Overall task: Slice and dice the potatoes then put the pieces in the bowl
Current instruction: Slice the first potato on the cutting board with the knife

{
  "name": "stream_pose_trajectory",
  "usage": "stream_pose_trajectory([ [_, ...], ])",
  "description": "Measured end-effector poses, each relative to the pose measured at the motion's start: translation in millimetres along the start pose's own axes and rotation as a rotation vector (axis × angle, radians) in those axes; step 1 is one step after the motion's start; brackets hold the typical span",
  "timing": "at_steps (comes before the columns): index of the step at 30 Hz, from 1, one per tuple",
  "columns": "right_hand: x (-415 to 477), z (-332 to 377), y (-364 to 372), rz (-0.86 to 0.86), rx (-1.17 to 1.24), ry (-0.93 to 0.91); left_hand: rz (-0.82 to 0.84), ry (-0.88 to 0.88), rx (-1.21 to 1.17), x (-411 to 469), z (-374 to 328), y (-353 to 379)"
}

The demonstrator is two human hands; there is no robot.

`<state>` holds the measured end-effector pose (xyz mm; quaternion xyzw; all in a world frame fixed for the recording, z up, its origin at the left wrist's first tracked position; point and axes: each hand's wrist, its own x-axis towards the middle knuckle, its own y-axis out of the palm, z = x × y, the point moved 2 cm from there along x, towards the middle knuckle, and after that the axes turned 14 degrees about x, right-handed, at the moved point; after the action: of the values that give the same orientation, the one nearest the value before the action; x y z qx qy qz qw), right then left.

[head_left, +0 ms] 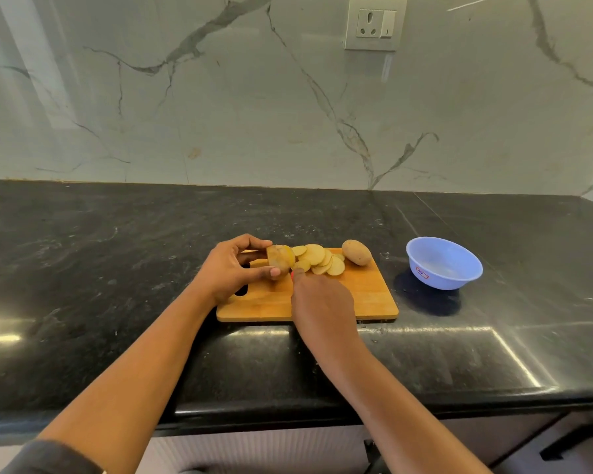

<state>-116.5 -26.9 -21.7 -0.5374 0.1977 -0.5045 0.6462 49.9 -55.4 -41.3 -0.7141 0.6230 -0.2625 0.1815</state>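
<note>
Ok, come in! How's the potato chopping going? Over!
Left hand holds half-cut potato. Right hand grips knife, mostly hidden. Slices and one whole potato on board, bowl empty. Nothing in the way.

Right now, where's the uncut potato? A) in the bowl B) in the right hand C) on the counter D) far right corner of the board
D: the uncut potato sits at the far right corner of the cutting board, beside the slices; the bowl is empty.
</note>
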Motion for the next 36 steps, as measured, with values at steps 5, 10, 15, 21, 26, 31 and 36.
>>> stream_pose_trajectory([
  [5,3,4,3,0.043,-0.021,0.022,-0.006,-0.008,0.005,0,1,-1],
  [10,-15,-2,5,0.014,0.0,0.058,-0.01,-0.013,0.008,0,2,-1],
  [15,-23,-14,6,-0.057,0.004,0.08,-0.003,-0.016,0.002,-2,1,-1],
  [21,-20,-17,-12,-0.172,0.09,0.073,-0.003,-0.012,0.013,-1,1,-2],
  [26,-14,-13,-22,-0.188,0.171,0.044,-0.011,-0.017,0.04,-3,2,-3],
  [31,-15,-10,-21,-0.182,0.181,0.025,-0.028,-0.031,0.06,-3,1,-2],
  [36,-9,-7,-21,-0.166,0.166,0.009,-0.034,-0.04,0.063,-2,2,-2],
])
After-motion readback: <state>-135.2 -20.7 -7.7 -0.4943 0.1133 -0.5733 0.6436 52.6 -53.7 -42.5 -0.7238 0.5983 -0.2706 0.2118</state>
